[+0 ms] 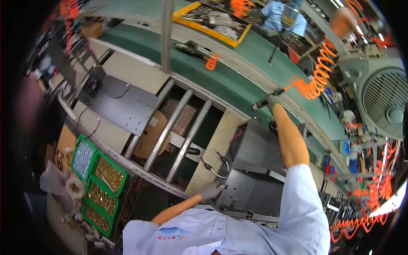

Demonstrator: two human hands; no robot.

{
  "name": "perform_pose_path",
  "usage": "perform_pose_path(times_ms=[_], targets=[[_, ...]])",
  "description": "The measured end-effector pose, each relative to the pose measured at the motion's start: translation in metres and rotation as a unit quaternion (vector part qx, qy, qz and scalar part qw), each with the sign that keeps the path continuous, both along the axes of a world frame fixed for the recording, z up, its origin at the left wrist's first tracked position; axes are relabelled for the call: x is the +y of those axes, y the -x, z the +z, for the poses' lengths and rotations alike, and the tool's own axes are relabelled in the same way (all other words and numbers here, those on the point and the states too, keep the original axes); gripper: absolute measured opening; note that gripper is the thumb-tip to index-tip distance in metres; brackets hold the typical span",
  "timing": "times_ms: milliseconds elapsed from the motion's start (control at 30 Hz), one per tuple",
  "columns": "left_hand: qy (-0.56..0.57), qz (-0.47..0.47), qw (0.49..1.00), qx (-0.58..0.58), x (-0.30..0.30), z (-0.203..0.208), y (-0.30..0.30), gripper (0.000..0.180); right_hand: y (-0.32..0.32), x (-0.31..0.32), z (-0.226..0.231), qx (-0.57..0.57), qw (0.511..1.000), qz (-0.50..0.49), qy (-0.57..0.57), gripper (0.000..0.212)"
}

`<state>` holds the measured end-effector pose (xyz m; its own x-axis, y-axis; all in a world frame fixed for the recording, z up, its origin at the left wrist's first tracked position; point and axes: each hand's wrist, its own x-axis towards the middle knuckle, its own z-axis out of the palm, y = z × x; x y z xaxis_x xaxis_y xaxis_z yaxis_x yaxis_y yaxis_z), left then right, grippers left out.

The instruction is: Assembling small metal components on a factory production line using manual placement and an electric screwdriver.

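A dark grey sheet-metal case, open at the top and with inner panels, lies in front of me on the line. My left hand, in a grey glove, is closed at the case's near left edge, its fingertips against the metal. Stretched forward past the far side of the case, my gloved right hand is wrapped round an air screwdriver. An orange coiled hose runs from the tool up to the right. Cables with dark connectors lie beside the case's left side.
Steel rollers and a flat grey metal panel are to the left. Green trays of screws and brass-coloured parts stand at lower left. A yellow-rimmed tray lies on the far green bench; a large fan is at right. Another person is opposite.
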<state>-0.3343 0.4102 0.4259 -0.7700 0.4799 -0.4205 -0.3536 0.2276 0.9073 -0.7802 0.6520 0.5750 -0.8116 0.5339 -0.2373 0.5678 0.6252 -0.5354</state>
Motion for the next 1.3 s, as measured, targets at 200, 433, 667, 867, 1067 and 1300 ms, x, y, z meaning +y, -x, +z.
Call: perform_pose_path(times_ms=[200, 433, 667, 867, 1067, 1300], targets=[[0.001, -0.07, 0.997, -0.025, -0.002, 0.025, 0.0, 0.057, -0.067, -0.004, 0.045, 0.004, 0.959, 0.272, -0.085, 0.041], [-0.021, 0.022, 0.999, -0.031, -0.016, 0.034, 0.003, 0.055, -0.233, -0.087, 0.188, 0.255, 0.836, 0.446, -0.194, 0.044], [0.017, 0.038, 0.992, -0.12, -0.068, -0.023, -0.003, 0.039, -0.42, -0.048, 0.226, 0.306, 0.893, 0.254, -0.211, 0.037], [0.048, 0.062, 0.994, 0.081, -0.05, 0.019, 0.026, 0.037, -0.567, 0.001, 0.165, 0.3, 0.946, -0.03, -0.119, 0.037], [-0.138, 0.018, 0.989, 0.055, -0.011, 0.136, -0.022, 0.04, -0.628, 0.042, 0.085, 0.318, 0.936, -0.128, -0.077, 0.044], [-0.101, 0.072, 0.97, 0.207, 0.014, 0.141, -0.078, 0.055, -0.603, 0.06, 0.055, 0.399, 0.906, -0.143, 0.007, 0.043]])
